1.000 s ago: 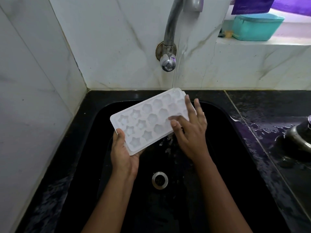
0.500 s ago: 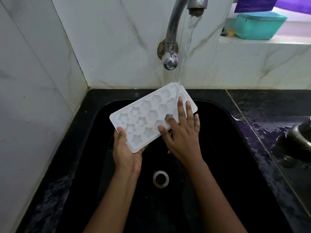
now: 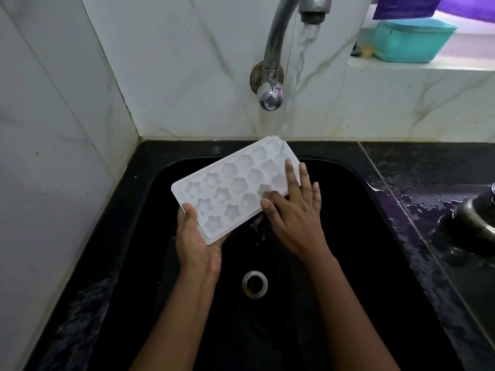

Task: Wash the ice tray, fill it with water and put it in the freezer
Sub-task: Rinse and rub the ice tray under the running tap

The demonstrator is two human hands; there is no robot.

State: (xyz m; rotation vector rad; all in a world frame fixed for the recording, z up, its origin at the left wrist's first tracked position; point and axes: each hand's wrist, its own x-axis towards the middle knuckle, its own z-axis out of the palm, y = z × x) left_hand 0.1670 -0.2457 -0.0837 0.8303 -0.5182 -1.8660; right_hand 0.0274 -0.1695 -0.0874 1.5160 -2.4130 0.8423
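Observation:
A white ice tray (image 3: 233, 183) with star and flower shaped cups is held tilted over the black sink (image 3: 361, 236). My left hand (image 3: 197, 236) grips its near left corner, thumb on top. My right hand (image 3: 294, 210) lies flat on the tray's right part, fingers straight and spread across the cups. Water runs from the steel tap (image 3: 310, 9) and falls onto the tray's far right end.
The sink drain (image 3: 255, 283) lies below my hands. White marble walls stand at left and behind. A teal box (image 3: 409, 38) sits on the ledge at the upper right. A steel vessel (image 3: 474, 218) stands on the wet black counter at right.
My right hand has slid along the tray's right part, fingers now pointing straighter up. The tray sits slightly higher under the stream. My left hand keeps its grip.

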